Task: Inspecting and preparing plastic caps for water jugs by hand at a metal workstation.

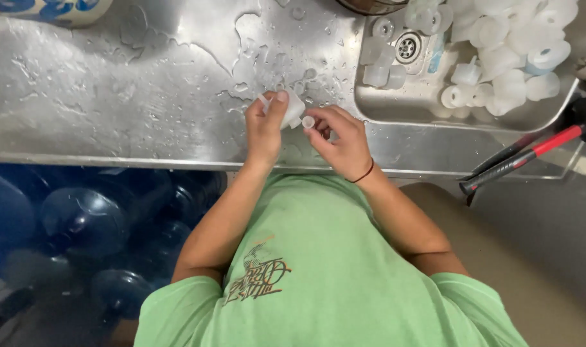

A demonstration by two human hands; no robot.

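White plastic cap [293, 109] is pinched in the left hand [265, 125] above the wet steel counter [113, 96]; the right hand [342, 138] grips a small plug [308, 121], half hidden by fingertips, near the sink [396, 106]

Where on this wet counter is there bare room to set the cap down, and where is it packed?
The steel counter left of the left hand is bare but wet, up to the container at the back edge. The sink on the right is crowded with white caps. The right hand holds a small plug beside the left hand's cap.
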